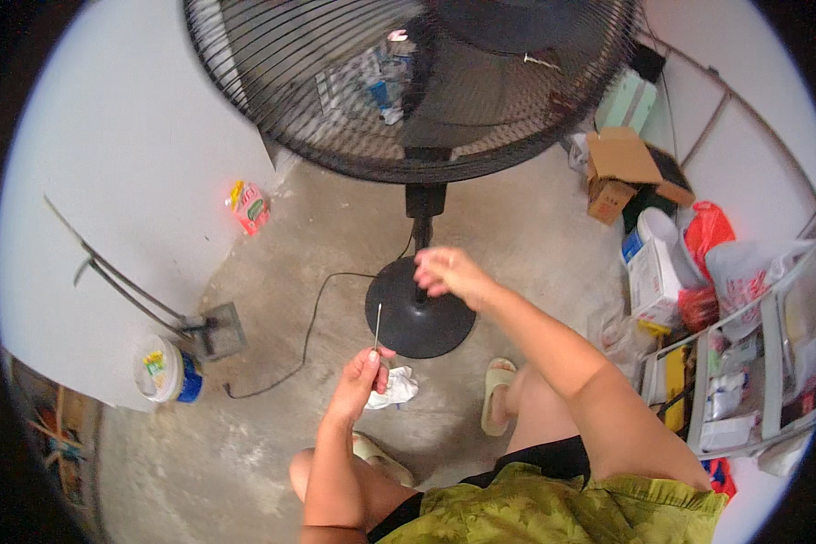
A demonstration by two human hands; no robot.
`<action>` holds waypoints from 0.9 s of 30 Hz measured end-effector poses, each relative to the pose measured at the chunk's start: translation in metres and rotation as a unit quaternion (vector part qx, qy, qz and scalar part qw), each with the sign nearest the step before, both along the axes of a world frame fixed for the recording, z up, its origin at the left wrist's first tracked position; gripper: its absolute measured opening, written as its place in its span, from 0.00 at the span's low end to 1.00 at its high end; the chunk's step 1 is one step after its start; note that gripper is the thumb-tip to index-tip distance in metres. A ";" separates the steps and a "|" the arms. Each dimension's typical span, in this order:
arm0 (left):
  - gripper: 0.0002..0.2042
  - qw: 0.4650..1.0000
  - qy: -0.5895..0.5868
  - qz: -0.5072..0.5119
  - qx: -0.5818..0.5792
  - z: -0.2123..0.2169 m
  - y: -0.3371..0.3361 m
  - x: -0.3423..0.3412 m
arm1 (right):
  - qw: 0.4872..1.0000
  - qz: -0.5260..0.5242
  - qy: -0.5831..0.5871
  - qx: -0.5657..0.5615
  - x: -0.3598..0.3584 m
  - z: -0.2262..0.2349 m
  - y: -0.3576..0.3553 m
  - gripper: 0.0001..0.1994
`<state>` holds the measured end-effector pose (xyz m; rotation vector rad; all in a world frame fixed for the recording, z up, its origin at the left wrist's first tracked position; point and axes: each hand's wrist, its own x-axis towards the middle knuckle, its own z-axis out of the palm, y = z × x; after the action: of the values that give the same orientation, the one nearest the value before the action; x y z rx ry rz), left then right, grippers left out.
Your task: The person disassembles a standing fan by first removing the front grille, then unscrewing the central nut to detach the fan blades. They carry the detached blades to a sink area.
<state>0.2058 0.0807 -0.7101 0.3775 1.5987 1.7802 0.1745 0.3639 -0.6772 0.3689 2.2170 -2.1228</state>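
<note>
The floor (272, 313) is bare grey concrete, mottled and scuffed, and pale walls (127, 154) rise on both sides. On the left, a white bucket (159, 385) stands by the wall, with a red and yellow packet (249, 208) farther back. On the right, an opened cardboard box (624, 156) sits beyond a crowded rack (772, 367). A dark cord (309, 331) curves over the floor left of the fan, and a crumpled white cloth (397, 388) lies just in front of its base. The right hand (451, 275) is in front of the lower pole, hiding part of it; its fingers are curled, and I cannot tell whether they hold anything. The left hand (363, 376) pinches a slim metal rod (377, 331), pointing nearly upright before the base. The pedestal fan (424, 201) is black, with a wide wire cage, a straight pole and a round, flat base (419, 334).
</note>
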 end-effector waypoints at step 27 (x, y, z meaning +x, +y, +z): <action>0.10 0.982 -0.017 0.183 -0.041 0.044 0.159 0.039 | 0.954 -0.219 0.199 0.056 0.079 0.041 0.060 0.15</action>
<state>0.2446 0.2396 -0.6659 0.0109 1.7977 1.9652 0.2539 0.4239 -0.6361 0.5220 2.6977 -2.4769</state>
